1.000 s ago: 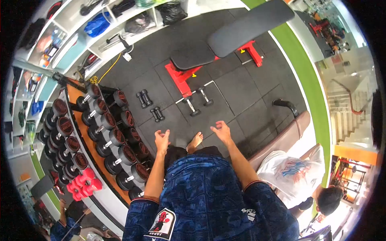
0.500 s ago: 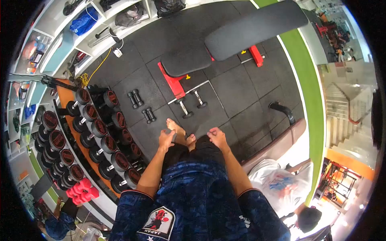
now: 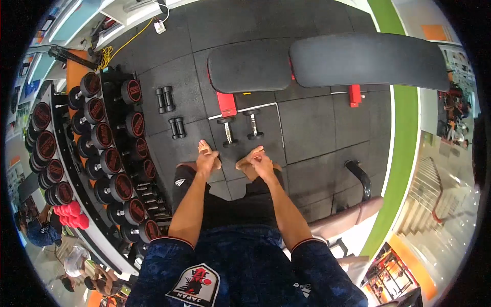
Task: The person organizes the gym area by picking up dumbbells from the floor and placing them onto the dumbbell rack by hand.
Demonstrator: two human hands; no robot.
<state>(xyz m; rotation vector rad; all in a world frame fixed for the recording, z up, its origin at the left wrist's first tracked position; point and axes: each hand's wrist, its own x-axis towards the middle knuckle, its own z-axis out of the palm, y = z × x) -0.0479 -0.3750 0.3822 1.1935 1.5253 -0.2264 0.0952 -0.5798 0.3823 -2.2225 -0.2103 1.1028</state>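
Observation:
My left hand (image 3: 206, 163) hangs over my left foot (image 3: 204, 147), its thumb apart and its other fingers partly hidden beneath. My right hand (image 3: 262, 163) is above my right foot (image 3: 242, 163), with loosely bent fingers and nothing visible in it. Ahead of my feet, a chrome-handled dumbbell (image 3: 228, 133) lies on the floor beside a second chrome-handled dumbbell (image 3: 253, 124). Both are near the red foot of a black padded bench (image 3: 250, 66). Farther left lie a pair of small black dumbbells (image 3: 165, 99) and another small black pair (image 3: 177, 128). Neither hand touches a dumbbell.
A dumbbell rack (image 3: 110, 161) with several round-headed dumbbells runs along my left, with pink dumbbells (image 3: 71, 215) beyond it. At right stand a brown padded bench (image 3: 348, 217) and a black curved post (image 3: 360, 176). A yellow cable (image 3: 130, 41) lies at the upper left.
My view has turned and shifted, so the bench now lies level across the top. My feet are now farther apart. The person in white at right is mostly out of view.

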